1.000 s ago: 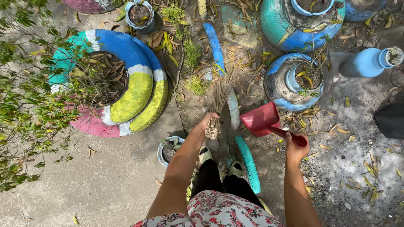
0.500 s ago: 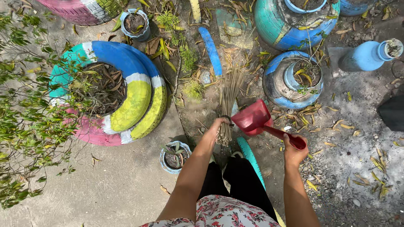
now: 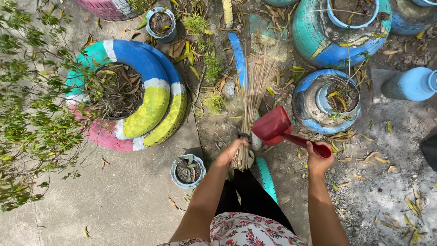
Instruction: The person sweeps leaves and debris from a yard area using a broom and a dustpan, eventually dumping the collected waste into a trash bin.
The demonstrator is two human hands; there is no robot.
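My left hand [image 3: 231, 152] grips the bound end of a straw hand broom [image 3: 255, 98], whose long bristles fan forward over the dirt between the planters. In my right hand [image 3: 316, 159] is the handle of a red plastic dustpan [image 3: 272, 125], held low just to the right of the broom's bristles. Dry yellow and brown leaves [image 3: 341, 134] lie scattered on the ground around the pan.
A tyre planter painted blue, yellow, teal and pink [image 3: 132, 95] lies at the left, a small blue pot [image 3: 187, 171] near my left arm. Blue tyre planters [image 3: 325, 98] and a larger teal planter [image 3: 337, 32] stand at the right, and half-buried painted tyre edging [image 3: 237, 59] runs ahead. A leafy branch [image 3: 27, 123] overhangs the left.
The broom has swept forward, its bristles now reaching further up the dirt strip. The dustpan has stayed close beside it, and the view has shifted slightly.
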